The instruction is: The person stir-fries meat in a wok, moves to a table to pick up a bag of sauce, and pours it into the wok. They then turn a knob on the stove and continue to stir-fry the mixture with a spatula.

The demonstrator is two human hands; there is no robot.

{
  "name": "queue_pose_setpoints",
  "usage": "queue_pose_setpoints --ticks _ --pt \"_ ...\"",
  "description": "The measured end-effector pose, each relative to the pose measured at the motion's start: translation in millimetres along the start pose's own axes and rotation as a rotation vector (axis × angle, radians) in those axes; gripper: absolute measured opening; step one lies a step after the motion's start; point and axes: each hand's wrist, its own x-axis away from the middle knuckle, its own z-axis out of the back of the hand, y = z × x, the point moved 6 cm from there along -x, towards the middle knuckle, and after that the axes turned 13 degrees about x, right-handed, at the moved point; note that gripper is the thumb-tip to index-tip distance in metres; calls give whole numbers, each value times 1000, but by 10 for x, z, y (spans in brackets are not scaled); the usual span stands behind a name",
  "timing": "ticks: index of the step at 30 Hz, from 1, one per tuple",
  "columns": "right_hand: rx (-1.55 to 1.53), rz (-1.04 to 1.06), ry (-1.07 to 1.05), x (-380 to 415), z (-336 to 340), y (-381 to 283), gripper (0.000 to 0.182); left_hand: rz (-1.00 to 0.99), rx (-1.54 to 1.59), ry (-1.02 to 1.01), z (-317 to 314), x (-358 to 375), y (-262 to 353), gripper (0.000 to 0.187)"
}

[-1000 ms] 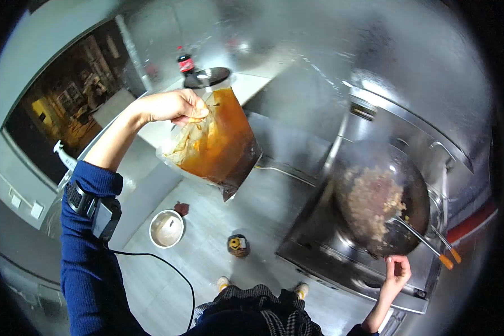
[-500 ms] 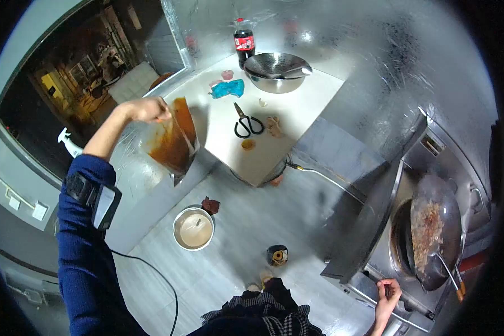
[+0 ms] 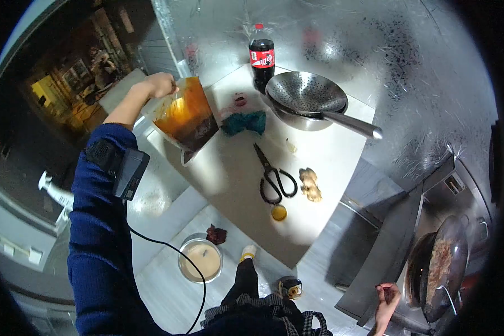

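My left hand (image 3: pixel 161 85) is closed on the top edge of a clear plastic bag (image 3: pixel 186 117) holding brown-orange sauce. The bag hangs tilted beside the left edge of the white table (image 3: pixel 229 190). Low on the right, my right hand (image 3: pixel 387 303) is held with curled fingers near the stove's front edge. Whether anything small is between those fingers I cannot make out. On the table lie black-handled scissors (image 3: pixel 273 182), a piece of ginger (image 3: pixel 309 185), a small yellow round cap (image 3: pixel 279 212) and a teal cloth (image 3: pixel 244 123).
A cola bottle (image 3: pixel 261 59) and a metal bowl with a perforated strainer (image 3: pixel 307 92) stand at the table's back. To the right, a wok (image 3: pixel 451 269) with food sits on the stove (image 3: pixel 369 269). A pot of cloudy liquid (image 3: pixel 219 269) is on the floor.
I have come nearer the table, with one foot forward. The bag is carried along in my left hand and is now against the table's edge. My right hand has drawn away from the stove front.
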Motion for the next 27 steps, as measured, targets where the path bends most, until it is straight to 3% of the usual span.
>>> queue_pose_setpoints --ticks 4,6,8,11,13,14,15,16,17,20,22,24,26,27 --pt "-23 -63 132 -177 -378 -252 28 -91 -42 -15 -109 -1007 -402 33" --pt "-31 -87 -70 -319 -611 -533 33 -167 -73 1 -153 -1494 -522 32" --pt "-7 -108 -93 -440 -825 -690 38 -152 -76 -33 -200 -1900 -693 30" --pt "-86 -72 -65 -548 -1100 -832 33 -308 -47 2 -342 -2604 -982 30" --pt "9 -95 -8 -614 -1224 -961 22 -139 -68 -39 -438 -2969 -1163 29" --pt "12 -102 1 -654 -1267 -1041 22 -151 -66 -40 -525 -3197 -1292 29" --pt "231 -113 -41 -694 -1312 -1132 19 -193 -192 1 -670 -3491 -1516 29" --pt "452 -125 -88 -723 -1352 -1196 17 -233 -315 41 -710 -3570 -1507 28" --pt "460 -132 -88 -742 -1383 -1239 17 -23 -152 147 -679 -3640 -1649 26" --pt "312 -300 42 -719 -1392 -1231 15 108 -120 271 -468 -3392 -1467 27" --pt "331 -273 76 -704 -1406 -1241 14 119 -147 300 -617 -3581 -1584 25" --pt "172 -376 165 -602 -1347 -1006 13 132 -172 330 -760 -3668 -1679 23" --pt "233 -343 211 -499 -1322 -766 12 89 -247 566 -737 -3532 -1659 22" --pt "292 -308 252 -472 -1317 -780 11 83 -249 565 -752 -3492 -1656 22"
